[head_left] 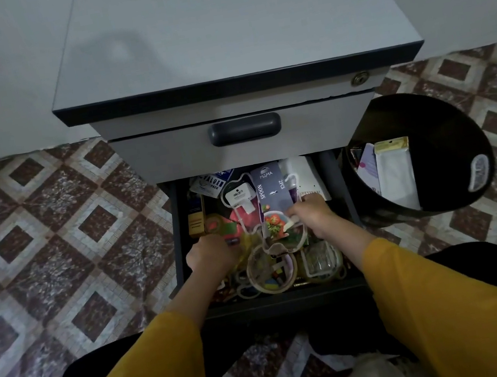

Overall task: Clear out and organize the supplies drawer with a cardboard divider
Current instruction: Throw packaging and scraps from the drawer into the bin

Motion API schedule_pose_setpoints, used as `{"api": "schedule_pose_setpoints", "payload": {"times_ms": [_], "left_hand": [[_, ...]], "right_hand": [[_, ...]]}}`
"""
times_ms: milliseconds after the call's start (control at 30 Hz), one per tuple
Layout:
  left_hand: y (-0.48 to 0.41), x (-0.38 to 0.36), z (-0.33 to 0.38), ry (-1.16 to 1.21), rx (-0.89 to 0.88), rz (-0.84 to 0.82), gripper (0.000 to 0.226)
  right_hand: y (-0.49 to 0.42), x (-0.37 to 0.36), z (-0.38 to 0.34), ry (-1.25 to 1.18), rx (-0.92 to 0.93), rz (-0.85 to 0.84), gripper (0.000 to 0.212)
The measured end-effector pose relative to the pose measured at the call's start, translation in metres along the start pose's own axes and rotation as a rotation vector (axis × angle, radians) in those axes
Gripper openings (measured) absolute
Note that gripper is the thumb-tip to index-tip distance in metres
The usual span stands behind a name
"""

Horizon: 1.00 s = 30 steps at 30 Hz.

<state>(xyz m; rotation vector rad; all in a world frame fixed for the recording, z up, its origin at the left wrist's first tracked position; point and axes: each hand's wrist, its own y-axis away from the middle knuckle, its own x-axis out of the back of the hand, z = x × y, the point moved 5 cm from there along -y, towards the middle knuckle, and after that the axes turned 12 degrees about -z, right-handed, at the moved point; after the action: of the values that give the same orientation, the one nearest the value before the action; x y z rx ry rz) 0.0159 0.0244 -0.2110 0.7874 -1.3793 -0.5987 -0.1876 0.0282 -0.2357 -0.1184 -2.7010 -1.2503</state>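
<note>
Mustard-yellow sleeves (134, 374) reach from the bottom of the view into the open lower drawer (293, 296) of a grey pedestal cabinet (228, 25). Left hand (210, 254) is knuckles up at the drawer's left-front, fingers curled down into the clutter; cannot tell what it holds, if anything. At the front edge sit a round clear tub (272, 272) of small bits and, just beside it on the right, a clear box (321, 260). Right hand (311, 215) is mid-drawer on the right side, fingers pinching the lower edge of a purple spoon pack (271, 191) that lies on top of the pile. Beside the pack is a white adapter in a blister (239, 198); farther back, a "value pack" card (210, 184) is half under the closed upper drawer (168, 152). A black bin (450, 132) stands on the tiled floor (47, 223) just right of the cabinet, with a few flat packets (396, 175) in it. No cardboard divider in view. Judged stage: early, clearing out, drawer full. Risks: the spoon pack overlaps loose clear blisters, so lifting it could drag them up and spill them over the rim. The back items may snag under the upper drawer. Pinch is at one edge only, so the pack could slip on the way to the bin.
</note>
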Motion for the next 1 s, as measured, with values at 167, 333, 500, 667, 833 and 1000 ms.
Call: {"api": "schedule_pose_setpoints", "payload": {"times_ms": [167,333,500,667,833,1000], "left_hand": [[-0.007,-0.015,-0.006,0.177,-0.025,-0.027,0.055],[-0.012,-0.023,-0.012,0.271,-0.04,-0.025,0.067],[-0.013,-0.019,-0.015,0.355,-0.131,-0.027,0.025],[-0.012,-0.008,-0.022,0.628,-0.144,0.063,0.034],[-0.01,-0.01,-0.011,0.776,-0.214,-0.009,0.036],[-0.02,-0.017,-0.001,0.872,-0.272,-0.083,0.037]], "right_hand": [[0.015,0.011,0.002,-0.078,0.04,-0.033,0.007],[0.032,0.018,0.006,-0.271,0.042,-0.197,0.017],[0.04,0.0,0.005,-0.291,0.072,-0.393,0.012],[0.035,-0.028,0.013,-0.043,0.046,-0.343,0.013],[0.026,-0.041,0.015,0.089,0.025,-0.195,0.024],[0.02,-0.041,0.012,0.168,0.011,-0.143,0.019]]}}
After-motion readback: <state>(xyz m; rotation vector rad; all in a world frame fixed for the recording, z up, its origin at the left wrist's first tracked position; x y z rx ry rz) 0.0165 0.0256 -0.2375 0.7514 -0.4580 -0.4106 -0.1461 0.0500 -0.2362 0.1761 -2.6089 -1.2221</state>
